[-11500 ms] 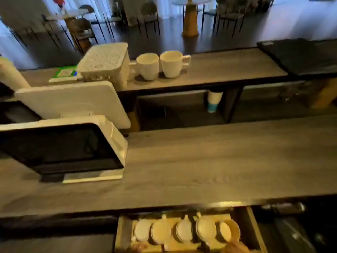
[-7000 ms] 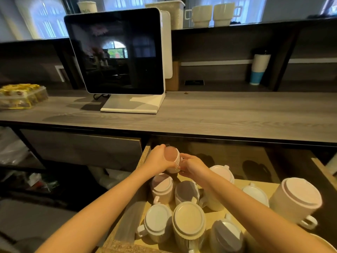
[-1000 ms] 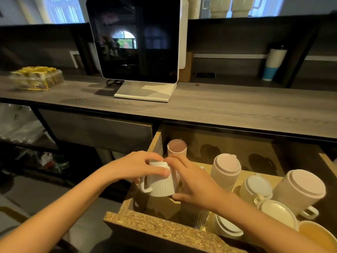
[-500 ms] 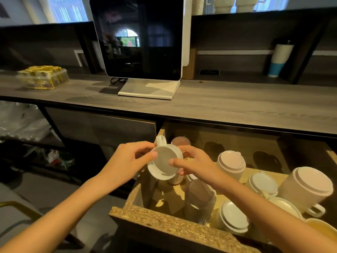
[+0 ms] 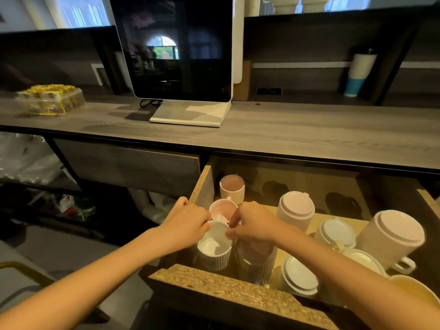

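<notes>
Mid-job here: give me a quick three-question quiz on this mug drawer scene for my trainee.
1. True or false: the left hand and the right hand both grip the white mug.
2. The white mug's opening faces: A) up, B) down, C) toward the monitor.
3. Which way up is the big mug at the right of the drawer?
Key: 1 true; 2 A; 3 upside down, base on top.
</notes>
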